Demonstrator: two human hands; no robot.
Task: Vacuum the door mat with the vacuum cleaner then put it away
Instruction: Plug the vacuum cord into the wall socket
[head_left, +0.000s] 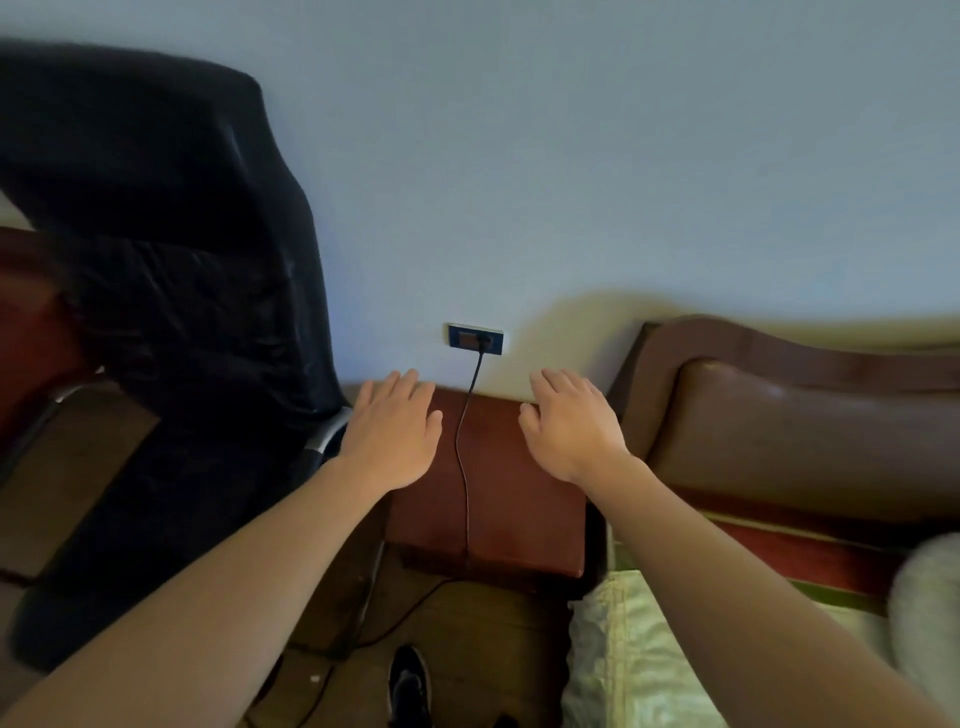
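Black cord (464, 452) crosses a reddish-brown nightstand (514, 493); pale blue wall (571, 156), black chair (171, 260).

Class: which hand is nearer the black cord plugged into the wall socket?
Left. The left hand is just left of the black cord, thumb close; the right hand lies farther off on the other side.

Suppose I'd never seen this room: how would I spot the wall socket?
Start at the pale blue wall between the black chair and the brown headboard. Just above the reddish nightstand sits a small dark-blue socket plate. It is the only fitting on the wall, with a black cord hanging from it.
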